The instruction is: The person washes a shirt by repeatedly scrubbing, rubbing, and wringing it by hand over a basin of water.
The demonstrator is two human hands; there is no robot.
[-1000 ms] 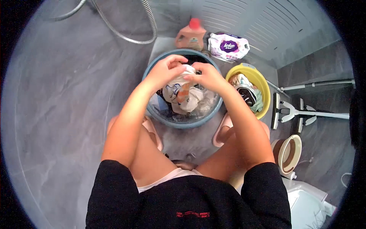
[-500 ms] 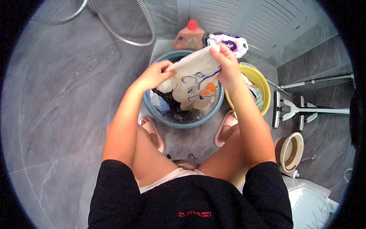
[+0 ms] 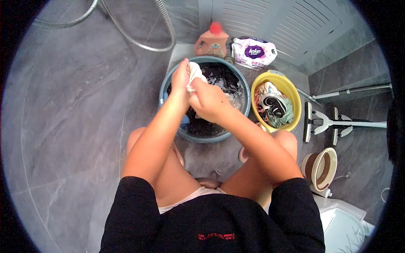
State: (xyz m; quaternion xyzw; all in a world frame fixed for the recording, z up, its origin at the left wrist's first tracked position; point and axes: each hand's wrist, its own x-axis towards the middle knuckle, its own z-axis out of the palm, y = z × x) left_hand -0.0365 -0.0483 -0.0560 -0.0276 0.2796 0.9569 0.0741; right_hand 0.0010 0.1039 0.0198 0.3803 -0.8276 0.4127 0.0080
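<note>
My left hand [image 3: 180,79] and my right hand [image 3: 209,100] are close together, both closed around a bunched white cloth [image 3: 195,72]. Only part of the cloth shows above and between my fingers; the rest is hidden behind my hands. It is held over the left part of a blue round basin [image 3: 247,97]. Inside the basin lie dark wet fabric [image 3: 217,75] and water, with a pale patch partly covered by my right hand.
Right of the basin, a yellow tub [image 3: 297,103] holds crumpled clothes [image 3: 276,105]. A pink detergent bottle [image 3: 212,42] and a white-purple pouch [image 3: 254,52] stand behind. Farther right are a squeegee-like tool [image 3: 322,121] and a cream-brown bucket [image 3: 331,168]. A shower hose [image 3: 139,44] hangs upper left.
The white cloth was spread out between my hands, showing blue and orange print; now it is bunched up. My right hand has moved left and down, next to my left hand.
</note>
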